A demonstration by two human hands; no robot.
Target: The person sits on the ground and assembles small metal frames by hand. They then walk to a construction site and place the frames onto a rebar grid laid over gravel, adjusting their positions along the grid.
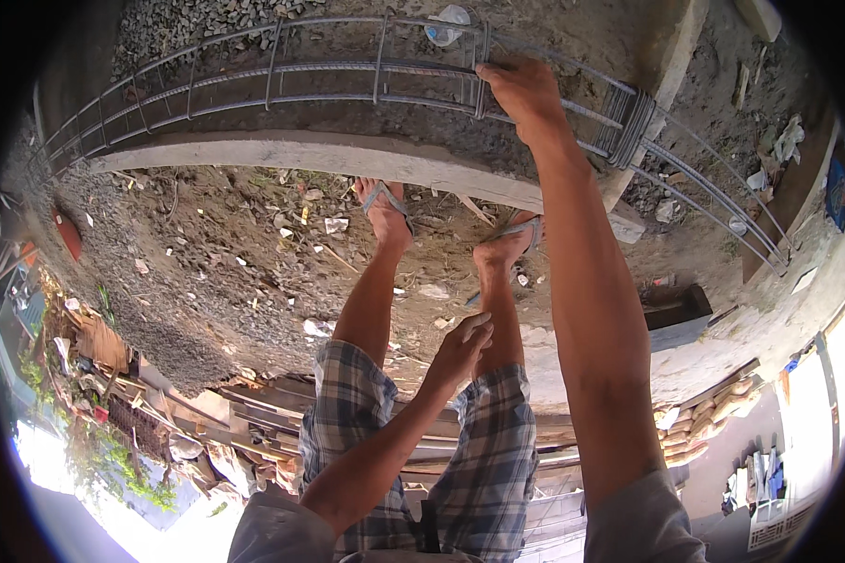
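A long rebar cage (338, 68) of ribbed steel bars and thin stirrups stretches across the far side, its lines bent by the lens. My right hand (526, 94) reaches out to it, fingers closed around a rebar stirrup (482, 89) where a few stand close together. Just right of that hand, a tight bundle of stirrups (629, 127) sits around the bars. My left hand (462, 349) hangs in front of my right shin, fingers loosely curled and somewhat apart, with nothing visible in them.
A pale form board (291, 155) runs along the cage, in front of my sandalled feet. Littered soil and gravel (188, 319) cover the ground. A clear plastic bag (448, 25) lies beyond the cage. Near the right are a rectangular box (674, 310) and stacked sacks (709, 422).
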